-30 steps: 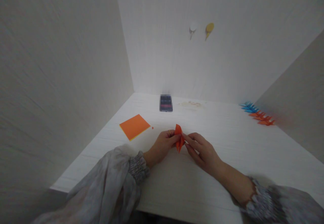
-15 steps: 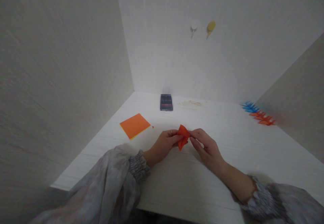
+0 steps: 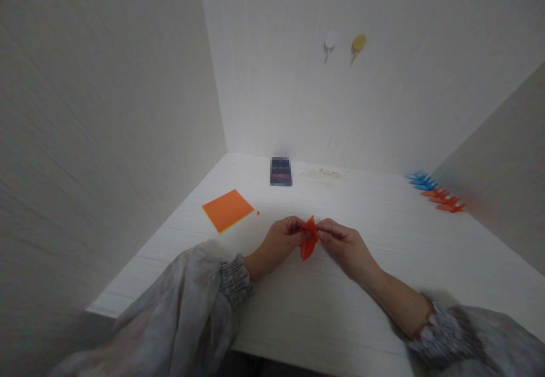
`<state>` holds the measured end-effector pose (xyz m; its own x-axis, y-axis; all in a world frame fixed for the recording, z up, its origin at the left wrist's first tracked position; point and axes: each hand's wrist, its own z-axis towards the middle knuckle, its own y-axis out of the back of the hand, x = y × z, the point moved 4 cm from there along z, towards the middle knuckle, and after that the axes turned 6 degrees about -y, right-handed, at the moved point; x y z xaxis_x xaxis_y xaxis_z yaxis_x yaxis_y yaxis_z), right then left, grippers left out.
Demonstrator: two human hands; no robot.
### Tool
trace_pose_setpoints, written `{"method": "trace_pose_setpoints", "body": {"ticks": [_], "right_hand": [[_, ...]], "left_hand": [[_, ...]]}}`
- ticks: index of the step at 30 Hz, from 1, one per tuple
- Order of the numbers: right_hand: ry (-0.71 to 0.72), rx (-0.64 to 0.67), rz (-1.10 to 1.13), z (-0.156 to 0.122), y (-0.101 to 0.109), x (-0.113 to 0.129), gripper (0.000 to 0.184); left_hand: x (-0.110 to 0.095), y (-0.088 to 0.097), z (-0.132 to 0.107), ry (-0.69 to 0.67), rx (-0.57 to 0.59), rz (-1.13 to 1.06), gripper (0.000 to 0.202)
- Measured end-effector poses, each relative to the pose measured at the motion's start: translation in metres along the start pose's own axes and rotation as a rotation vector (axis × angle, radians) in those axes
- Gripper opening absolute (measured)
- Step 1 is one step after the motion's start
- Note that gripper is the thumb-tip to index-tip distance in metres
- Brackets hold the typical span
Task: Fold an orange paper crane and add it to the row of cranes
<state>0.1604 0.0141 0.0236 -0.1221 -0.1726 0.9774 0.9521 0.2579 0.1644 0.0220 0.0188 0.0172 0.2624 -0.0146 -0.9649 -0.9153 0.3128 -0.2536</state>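
Between my hands, above the white table, is a folded piece of orange-red origami paper [image 3: 309, 247]. My left hand [image 3: 284, 239], with a ring on one finger, pinches its left side between thumb and fingers. On the other side, my right hand [image 3: 346, 244] has thumb and fingertips closed on the paper's right edge. The fingers hide part of the folds. To the left lies a stack of square paper [image 3: 228, 210], orange on top with a yellow edge showing. A tiny orange scrap [image 3: 258, 213] is beside the stack's right corner.
Along the right wall stands a row of folded paper cranes, blue ones [image 3: 422, 181] behind and orange ones [image 3: 445, 199] in front. A dark blurred-out object [image 3: 281, 171] sits at the table's back. White [image 3: 329, 42] and yellow hooks [image 3: 358, 44] are on the back wall.
The folded paper has turned in my fingers and now looks narrower and tilted. My right thumb and fingers have come together on its edge. The view has shifted slightly.
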Motion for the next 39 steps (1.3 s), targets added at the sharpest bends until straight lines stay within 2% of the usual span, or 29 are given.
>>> {"method": "trace_pose_setpoints", "body": {"ticks": [9, 19, 25, 33, 39], "right_hand": [[0.056, -0.094, -0.054, 0.001, -0.004, 0.004, 0.01], [0.08, -0.213, -0.317, -0.006, -0.005, 0.012, 0.014], [0.13, -0.191, -0.333, -0.008, -0.007, 0.017, 0.011], [0.196, -0.142, -0.31, -0.005, -0.007, 0.01, 0.006], [0.18, -0.18, -0.29, -0.004, -0.005, 0.007, 0.007]], "left_hand": [[-0.002, -0.002, -0.001, 0.011, -0.019, 0.025, 0.031], [-0.007, -0.009, -0.004, 0.039, 0.076, -0.136, 0.025], [-0.008, -0.009, -0.007, 0.055, 0.091, -0.111, 0.035], [0.0, -0.005, -0.003, 0.028, 0.089, -0.123, 0.034], [-0.002, -0.006, -0.005, -0.002, 0.15, -0.067, 0.039]]}}
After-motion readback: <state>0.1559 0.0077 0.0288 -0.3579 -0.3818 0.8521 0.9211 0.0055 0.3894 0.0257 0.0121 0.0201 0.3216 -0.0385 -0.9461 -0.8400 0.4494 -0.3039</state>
